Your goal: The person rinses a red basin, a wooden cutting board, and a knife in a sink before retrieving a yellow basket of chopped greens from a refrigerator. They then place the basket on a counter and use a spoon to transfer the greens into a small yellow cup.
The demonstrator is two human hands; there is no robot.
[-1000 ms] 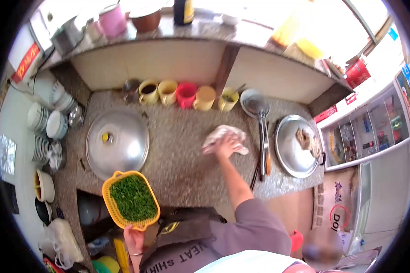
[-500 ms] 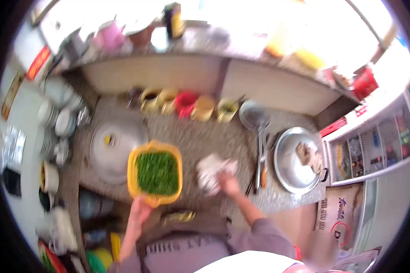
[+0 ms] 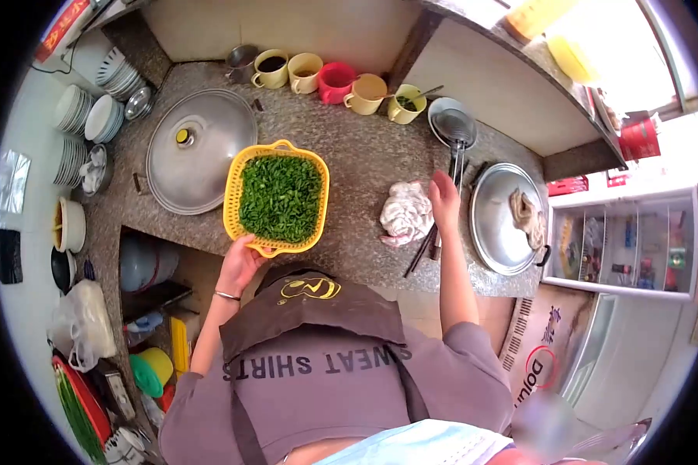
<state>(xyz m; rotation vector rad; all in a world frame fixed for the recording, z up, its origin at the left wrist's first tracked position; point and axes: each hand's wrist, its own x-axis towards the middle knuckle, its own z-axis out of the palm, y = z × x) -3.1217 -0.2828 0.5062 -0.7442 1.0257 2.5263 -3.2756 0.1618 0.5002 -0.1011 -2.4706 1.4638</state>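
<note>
A yellow plastic basket full of chopped greens is in the middle of the head view. My left hand grips its near-left rim, thumb at the edge. To the right, a crumpled whitish cloth lies on the counter. My right hand is just right of the cloth and apart from it, fingers stretched out and nothing visible in them. Beside that hand are a wire skimmer resting on a bowl and dark chopsticks.
A large lidded pot stands left of the basket. Several mugs line the back wall. At right, another round metal lid carries a brown cloth. Stacked plates fill the left side, and a glass-front cabinet stands far right.
My right hand has let go of the whitish cloth and moved right toward the utensils. My left hand still holds the basket. The head view has tilted down.
</note>
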